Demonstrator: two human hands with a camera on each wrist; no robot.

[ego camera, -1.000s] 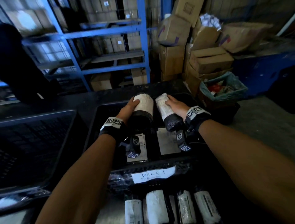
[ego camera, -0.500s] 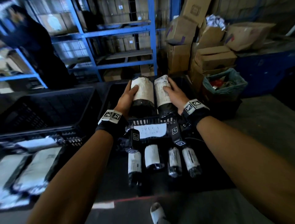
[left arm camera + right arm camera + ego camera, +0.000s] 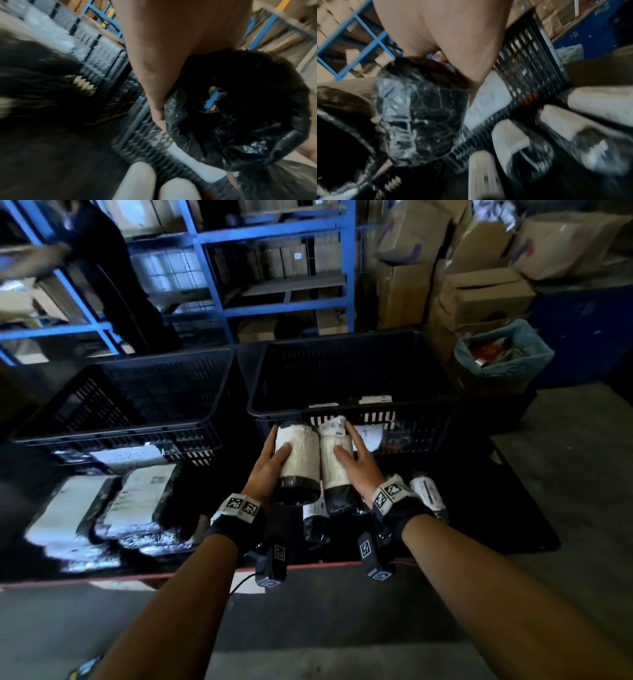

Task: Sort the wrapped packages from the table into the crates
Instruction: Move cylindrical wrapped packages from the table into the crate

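Note:
My left hand (image 3: 274, 460) grips a cylindrical package (image 3: 299, 460) with a white label and a black plastic end. Beside it, my right hand (image 3: 356, 462) grips a slimmer package of the same kind (image 3: 337, 463). Both are held side by side above the table (image 3: 496, 508), just in front of the near wall of the right black crate (image 3: 342, 409). A second black crate (image 3: 137, 422) stands to its left. The left wrist view shows my package's black end (image 3: 240, 115) against my palm. In the right wrist view the other package's wrapped end (image 3: 419, 115) fills the middle.
More cylindrical packages (image 3: 428, 494) lie on the table under and right of my hands. Flat wrapped packages (image 3: 137, 501) lie at the left. A person in dark clothes (image 3: 120, 285) stands by blue shelving (image 3: 274, 268). Cardboard boxes (image 3: 479, 292) and a lined bin (image 3: 503, 354) stand right.
Both hands, still holding their packages, have come from over the inside of the right crate back to in front of its near wall. The view has pulled back and shows more of the table.

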